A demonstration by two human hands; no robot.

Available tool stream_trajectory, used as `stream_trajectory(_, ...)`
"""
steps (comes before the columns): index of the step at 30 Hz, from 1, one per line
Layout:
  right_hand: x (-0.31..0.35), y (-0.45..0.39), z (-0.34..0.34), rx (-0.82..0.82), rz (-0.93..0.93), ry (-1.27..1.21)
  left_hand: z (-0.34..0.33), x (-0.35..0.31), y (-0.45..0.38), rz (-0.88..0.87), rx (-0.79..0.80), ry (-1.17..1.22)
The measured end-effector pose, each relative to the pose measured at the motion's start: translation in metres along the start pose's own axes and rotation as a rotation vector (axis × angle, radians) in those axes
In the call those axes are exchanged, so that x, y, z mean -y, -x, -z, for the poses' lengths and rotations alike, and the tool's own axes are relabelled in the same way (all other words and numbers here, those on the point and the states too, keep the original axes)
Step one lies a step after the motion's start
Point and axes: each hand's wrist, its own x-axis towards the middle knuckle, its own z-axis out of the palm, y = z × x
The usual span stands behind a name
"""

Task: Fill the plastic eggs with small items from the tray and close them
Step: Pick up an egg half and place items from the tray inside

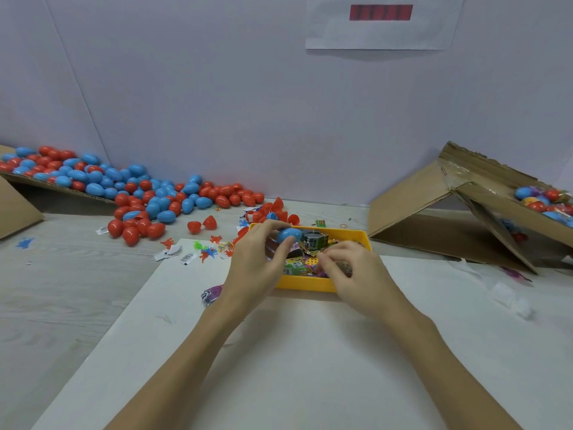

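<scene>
My left hand [259, 259] holds a blue plastic egg [289, 234] between thumb and fingers, just above the left end of the yellow tray [305, 283]. The tray holds several small wrapped items and toys [313, 243]. My right hand [347, 268] reaches into the tray with its fingers curled down among the items; whether it pinches one is hidden by the fingers. A large pile of red and blue eggs [139, 193] lies at the left. An opened red egg [201, 225] lies between the pile and the tray.
A cardboard ramp [434, 206] at the right carries several filled eggs [542, 200]. Cardboard [18, 206] also sits under the pile at the far left. Small toys and paper scraps [198, 252] are scattered left of the tray, a purple wrapper [210, 294] near my left wrist.
</scene>
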Motion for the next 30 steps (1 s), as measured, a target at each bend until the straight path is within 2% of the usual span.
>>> stream_trajectory(2,0.001,0.0,-0.003,0.079,0.023,0.134,0.0,0.001,-0.001,0.003,-0.003,-0.022)
stream_trajectory(5,0.004,-0.001,-0.005,0.04,0.013,0.159,-0.001,0.0,0.0,0.008,0.014,-0.037)
stream_trajectory(12,0.006,0.0,-0.001,-0.149,-0.022,-0.014,-0.001,-0.004,0.001,0.014,0.026,-0.036)
stream_trajectory(17,0.011,-0.001,0.002,-0.304,-0.14,-0.394,-0.001,-0.007,0.0,0.047,0.031,0.039)
stream_trajectory(22,0.012,-0.001,-0.002,-0.331,-0.247,-0.516,0.0,-0.008,-0.001,0.048,0.05,0.059)
stream_trajectory(27,0.012,-0.001,-0.001,-0.329,-0.26,-0.573,-0.001,-0.01,0.001,0.054,0.105,0.068)
stream_trajectory(30,0.015,-0.002,0.001,-0.33,-0.24,-0.587,-0.001,-0.013,0.003,-0.033,0.16,0.059)
